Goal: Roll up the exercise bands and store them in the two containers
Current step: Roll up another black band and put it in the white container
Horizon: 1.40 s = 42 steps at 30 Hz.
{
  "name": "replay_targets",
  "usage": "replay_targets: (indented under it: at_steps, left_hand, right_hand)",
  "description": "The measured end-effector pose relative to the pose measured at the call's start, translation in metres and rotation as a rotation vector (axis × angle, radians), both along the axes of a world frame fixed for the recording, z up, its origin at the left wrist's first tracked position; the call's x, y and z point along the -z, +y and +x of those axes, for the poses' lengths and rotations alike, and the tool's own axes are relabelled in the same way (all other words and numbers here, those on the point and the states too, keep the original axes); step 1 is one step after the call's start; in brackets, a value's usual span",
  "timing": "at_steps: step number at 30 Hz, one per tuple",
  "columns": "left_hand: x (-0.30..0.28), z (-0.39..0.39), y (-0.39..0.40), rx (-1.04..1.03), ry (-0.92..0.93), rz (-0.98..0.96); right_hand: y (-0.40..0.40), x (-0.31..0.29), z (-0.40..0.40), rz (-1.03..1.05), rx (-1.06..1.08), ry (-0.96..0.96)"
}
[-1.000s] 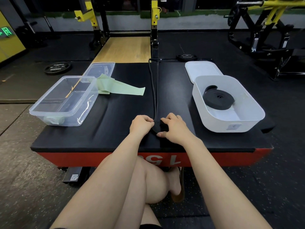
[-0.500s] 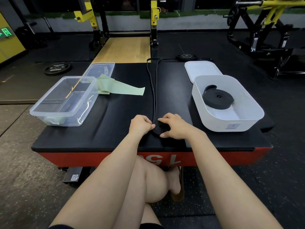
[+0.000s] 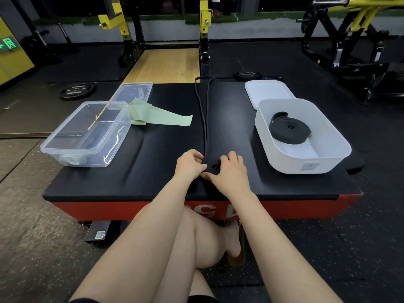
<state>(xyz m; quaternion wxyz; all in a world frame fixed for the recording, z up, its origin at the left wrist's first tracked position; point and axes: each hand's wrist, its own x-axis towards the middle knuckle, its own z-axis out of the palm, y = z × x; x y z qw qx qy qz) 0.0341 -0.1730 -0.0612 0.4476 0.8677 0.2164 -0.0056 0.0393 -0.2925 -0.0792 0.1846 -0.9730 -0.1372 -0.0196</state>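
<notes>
On the left of the black-topped platform [image 3: 91,184] sits a clear tub [image 3: 87,133], with something pale and small lying in its near corner, too blurred through the plastic to name. Its clear lid [image 3: 133,91] lies flat just behind it, and a green band [image 3: 160,117] trails unrolled from the tub's far right corner out across the mat. Down the middle runs a long black band [image 3: 205,119], stretched from the far edge of the platform toward the person, its near end wound into a small roll. The left hand [image 3: 189,164] has its fingers curled and pinches that roll from the left side; the right hand [image 3: 229,171] is curled over it from the right, thumb and fingertips gripping the coil, so the roll sits between the two hands near the front edge. On the right stands a white tub [image 3: 306,158] holding a coiled black band [image 3: 289,130], lying flat on its floor. The white lid [image 3: 267,90] lies behind that tub, touching its far wall. Weight plates rest on the gym floor beyond the platform
</notes>
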Motion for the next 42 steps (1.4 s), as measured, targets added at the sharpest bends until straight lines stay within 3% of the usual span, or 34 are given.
replay_targets:
  at_steps: [5,18,34,42]
  left_hand:
    - [0.001,-0.001,0.003,-0.010,0.006,-0.045]
    - [0.000,0.001,0.004,-0.009,0.037,0.081]
    - [0.002,0.003,-0.003,-0.007,-0.002,0.093]
    - [0.005,0.004,-0.002,0.051,-0.057,0.105]
  right_hand:
    - [-0.007,-0.003,0.008,0.000,-0.089,0.068]
    - [-0.020,-0.019,0.024,-0.067,-0.308,0.249]
    - [-0.011,-0.009,0.006,-0.043,-0.068,0.126]
    - [-0.002,-0.005,0.008,-0.038,-0.072,0.071]
